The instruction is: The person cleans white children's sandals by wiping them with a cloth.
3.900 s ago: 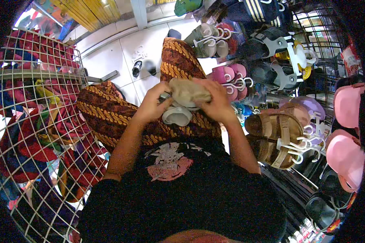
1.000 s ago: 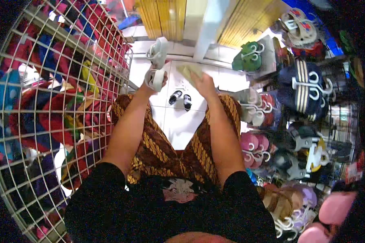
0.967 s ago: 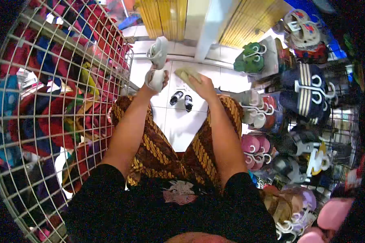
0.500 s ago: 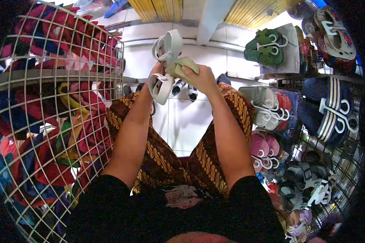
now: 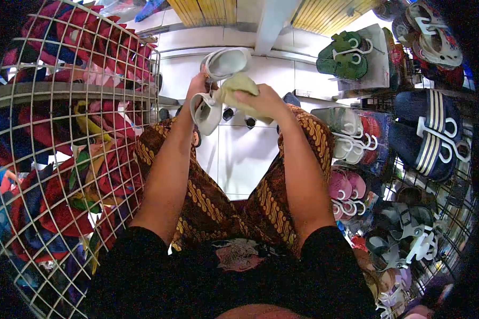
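Observation:
A pair of white sandals hangs in front of me over the floor, one sandal above the other. My left hand is closed around them at their left side, with its fingers partly behind them. A pale yellow-green cloth is bunched in my right hand, and its left end overlaps the sandals between the two shoes. Both my arms reach forward over my knees.
A wire mesh rack full of red and coloured items stands close on my left. To my right hang green sandals, dark blue striped slides and pink sandals on white hangers. White tiled floor lies between my legs.
The sandals have turned, and the upper one has shifted right and tilted flatter. My right hand and the cloth have moved slightly. Both hands keep their hold.

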`<state>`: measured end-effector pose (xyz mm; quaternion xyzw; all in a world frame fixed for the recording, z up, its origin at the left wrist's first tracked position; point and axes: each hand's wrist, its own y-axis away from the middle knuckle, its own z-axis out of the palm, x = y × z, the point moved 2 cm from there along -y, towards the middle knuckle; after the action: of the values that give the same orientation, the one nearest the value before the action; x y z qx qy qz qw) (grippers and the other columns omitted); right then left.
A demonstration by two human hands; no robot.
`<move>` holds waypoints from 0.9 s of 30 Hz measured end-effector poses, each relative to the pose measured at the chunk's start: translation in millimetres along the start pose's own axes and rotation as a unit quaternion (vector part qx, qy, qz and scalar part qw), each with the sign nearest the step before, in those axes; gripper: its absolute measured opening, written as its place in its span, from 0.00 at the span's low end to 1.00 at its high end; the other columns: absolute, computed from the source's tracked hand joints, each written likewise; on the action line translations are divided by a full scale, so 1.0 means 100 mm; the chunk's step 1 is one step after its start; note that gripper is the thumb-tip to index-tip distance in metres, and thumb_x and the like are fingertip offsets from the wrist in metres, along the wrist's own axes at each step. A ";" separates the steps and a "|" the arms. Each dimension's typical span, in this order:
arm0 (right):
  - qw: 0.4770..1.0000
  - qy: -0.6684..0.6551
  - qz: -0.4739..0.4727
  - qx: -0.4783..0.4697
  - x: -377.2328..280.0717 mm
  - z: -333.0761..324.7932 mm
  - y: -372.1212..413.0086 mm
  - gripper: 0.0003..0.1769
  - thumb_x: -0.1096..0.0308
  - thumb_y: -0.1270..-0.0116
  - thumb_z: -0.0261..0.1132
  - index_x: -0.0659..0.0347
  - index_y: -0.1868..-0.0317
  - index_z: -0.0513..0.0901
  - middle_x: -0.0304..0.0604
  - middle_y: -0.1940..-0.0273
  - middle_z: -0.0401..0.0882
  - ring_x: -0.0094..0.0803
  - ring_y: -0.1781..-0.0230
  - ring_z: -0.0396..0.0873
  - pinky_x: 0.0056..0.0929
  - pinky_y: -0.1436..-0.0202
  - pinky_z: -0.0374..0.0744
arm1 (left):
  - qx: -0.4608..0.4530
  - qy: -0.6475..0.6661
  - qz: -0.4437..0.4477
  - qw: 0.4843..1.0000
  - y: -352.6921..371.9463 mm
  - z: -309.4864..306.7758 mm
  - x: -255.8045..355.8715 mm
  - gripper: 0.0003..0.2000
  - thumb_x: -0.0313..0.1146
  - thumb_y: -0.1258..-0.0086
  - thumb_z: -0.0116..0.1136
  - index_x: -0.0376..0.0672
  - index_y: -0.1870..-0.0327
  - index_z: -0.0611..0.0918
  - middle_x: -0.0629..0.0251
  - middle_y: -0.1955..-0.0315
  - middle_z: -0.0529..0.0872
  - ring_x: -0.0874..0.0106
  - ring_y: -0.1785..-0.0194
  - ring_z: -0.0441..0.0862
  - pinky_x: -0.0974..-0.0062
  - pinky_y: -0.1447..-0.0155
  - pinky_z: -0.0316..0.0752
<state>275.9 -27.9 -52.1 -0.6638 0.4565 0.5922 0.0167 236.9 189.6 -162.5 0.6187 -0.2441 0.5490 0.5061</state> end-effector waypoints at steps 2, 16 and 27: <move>0.998 0.049 -0.023 0.025 0.11 0.03 -0.10 0.28 0.45 0.38 0.69 0.64 0.52 0.85 0.42 0.66 0.85 0.29 0.66 0.81 0.30 0.58 0.78 | -0.039 0.033 -0.018 0.999 -0.02 -0.02 -0.04 0.27 0.59 0.25 0.46 0.39 0.65 0.80 0.66 0.79 0.78 0.75 0.78 0.74 0.72 0.74 0.70; 0.990 -0.098 0.086 -0.061 0.07 0.01 -0.03 0.29 0.46 0.37 0.70 0.63 0.48 0.82 0.39 0.64 0.83 0.26 0.68 0.80 0.27 0.62 0.79 | 0.017 0.074 -0.018 0.997 0.07 0.06 0.09 0.24 0.54 0.24 0.50 0.37 0.64 0.82 0.65 0.76 0.82 0.76 0.79 0.77 0.77 0.74 0.74; 0.888 -0.457 -0.042 0.011 0.34 -0.08 -0.23 0.30 0.38 0.28 0.54 0.60 0.50 0.80 0.42 0.62 0.83 0.28 0.63 0.81 0.30 0.57 0.81 | -0.039 0.016 -0.065 0.997 0.00 -0.20 0.05 0.19 0.52 0.29 0.58 0.42 0.63 0.83 0.71 0.75 0.81 0.80 0.74 0.78 0.79 0.73 0.72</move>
<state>292.3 -39.1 -89.2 -0.3380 0.3765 0.8237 0.2559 229.5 209.0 -160.7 0.6039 -0.2163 0.5150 0.5686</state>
